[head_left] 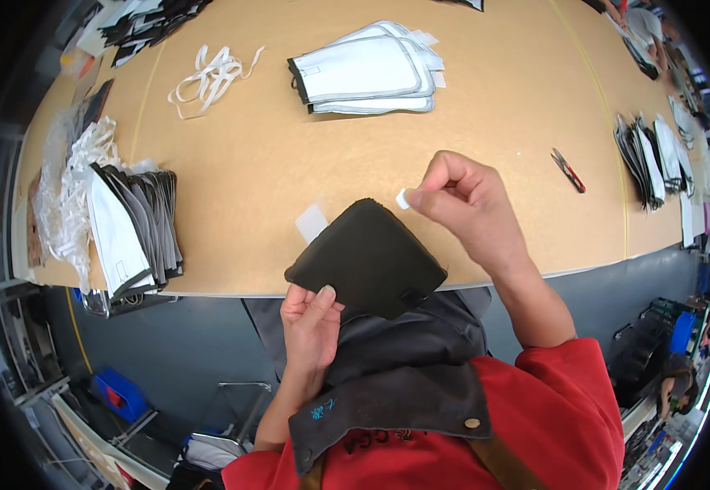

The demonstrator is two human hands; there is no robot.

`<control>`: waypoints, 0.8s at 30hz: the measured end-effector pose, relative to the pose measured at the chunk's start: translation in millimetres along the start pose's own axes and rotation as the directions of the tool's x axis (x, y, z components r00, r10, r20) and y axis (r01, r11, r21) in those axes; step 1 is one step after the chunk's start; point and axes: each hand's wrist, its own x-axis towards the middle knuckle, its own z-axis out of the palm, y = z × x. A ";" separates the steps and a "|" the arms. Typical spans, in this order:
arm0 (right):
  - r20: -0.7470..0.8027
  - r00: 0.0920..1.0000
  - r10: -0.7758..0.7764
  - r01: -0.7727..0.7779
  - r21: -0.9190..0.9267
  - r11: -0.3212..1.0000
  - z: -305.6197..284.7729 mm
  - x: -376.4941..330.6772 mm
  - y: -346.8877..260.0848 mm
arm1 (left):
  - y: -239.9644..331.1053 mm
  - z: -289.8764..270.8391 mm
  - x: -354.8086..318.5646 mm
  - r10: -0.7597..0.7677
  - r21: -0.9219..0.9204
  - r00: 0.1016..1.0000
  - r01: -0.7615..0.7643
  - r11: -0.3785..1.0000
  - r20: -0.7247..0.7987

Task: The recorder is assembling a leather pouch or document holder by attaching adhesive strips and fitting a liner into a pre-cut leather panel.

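My left hand (310,324) pinches the lower left edge of a black fabric panel (367,260), its thumb on top. The panel is tilted over the table's near edge, and a translucent white tab (312,222) sticks out from behind its upper left side. Right of the panel's top corner, my right hand (465,204) is closed in a pinch, with a small white piece (402,198) between thumb and fingertip. That piece is apart from the panel; its material is too small to tell.
Panels with white faces (363,72) lie stacked at the far middle of the tan table (290,163). White tape (216,77) lies to their left. Upright black and white panels (138,224) stand at left, more (651,159) at right. Red-handled thread snips (568,170) rest nearby.
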 end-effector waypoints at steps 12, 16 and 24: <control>0.056 0.995 0.083 -0.086 0.058 0.995 7.3 -25.9 -10.9 | -6.4 -2.2 -23.1 0.026 0.005 0.997 -0.026 1.000 0.068; 0.082 0.989 0.120 -0.123 0.033 0.992 0.8 -31.6 -22.7 | -7.3 5.2 -27.5 0.055 0.010 0.997 -0.056 0.998 0.062; 0.062 0.984 0.170 -0.169 -0.019 0.985 -4.5 -49.1 -39.8 | -9.7 11.4 -38.6 0.090 0.087 0.994 -0.095 0.992 0.057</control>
